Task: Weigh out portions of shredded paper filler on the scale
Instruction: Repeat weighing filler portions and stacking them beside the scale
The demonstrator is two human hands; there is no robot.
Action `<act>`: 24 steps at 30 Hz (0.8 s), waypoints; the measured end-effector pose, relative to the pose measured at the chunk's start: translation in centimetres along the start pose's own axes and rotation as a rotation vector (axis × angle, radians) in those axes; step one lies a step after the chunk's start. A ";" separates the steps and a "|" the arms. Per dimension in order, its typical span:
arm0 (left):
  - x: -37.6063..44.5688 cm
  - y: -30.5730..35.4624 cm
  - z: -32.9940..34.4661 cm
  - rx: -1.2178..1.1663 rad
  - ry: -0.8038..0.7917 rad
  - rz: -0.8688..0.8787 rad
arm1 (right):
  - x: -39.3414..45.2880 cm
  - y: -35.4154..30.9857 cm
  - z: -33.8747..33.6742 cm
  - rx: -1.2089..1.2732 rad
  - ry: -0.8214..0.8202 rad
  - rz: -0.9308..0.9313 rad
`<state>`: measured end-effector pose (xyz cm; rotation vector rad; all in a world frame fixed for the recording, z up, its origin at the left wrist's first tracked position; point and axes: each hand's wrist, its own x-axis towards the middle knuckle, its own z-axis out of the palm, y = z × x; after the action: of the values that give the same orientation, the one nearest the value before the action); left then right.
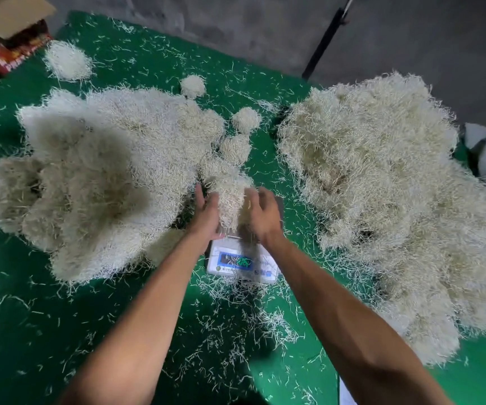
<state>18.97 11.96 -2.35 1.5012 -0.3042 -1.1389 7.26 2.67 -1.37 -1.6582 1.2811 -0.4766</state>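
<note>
Pale shredded paper clump [230, 200], cupped on scale [243, 263]

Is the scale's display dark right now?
No. The scale shows lit green digits on its display while both hands, left hand and right hand, cup a clump of shredded paper above it.

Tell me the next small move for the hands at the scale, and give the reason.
Probably lift the clump clear and set it with the portions at left. Both the left hand and right hand cup it over the scale, whose display is lit but too blurred to read, so confirm the weight first.
</note>
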 end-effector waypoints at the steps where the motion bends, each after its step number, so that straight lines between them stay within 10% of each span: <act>1: 0.6 -0.1 0.4 0.017 -0.001 -0.006 | 0.4 -0.4 0.7 0.060 -0.020 0.001; 5: 0.5 0.5 1.1 0.034 0.048 0.027 | 1.3 -2.6 2.9 0.186 -0.191 0.037; 12: -2.7 2.9 1.4 -0.706 0.103 -0.108 | 0.8 -6.8 3.9 0.527 -0.025 0.123; 18: -4.1 7.2 0.4 -0.587 0.122 -0.125 | -7.0 -5.0 3.0 0.164 -0.279 -0.308; 24: -8.7 5.5 2.8 -0.325 -0.121 -0.147 | -6.5 -9.2 -1.1 0.085 -0.030 -0.372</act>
<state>14.67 14.89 6.94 1.1851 -0.0843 -1.3294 8.85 7.95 8.48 -1.8300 0.9167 -0.7148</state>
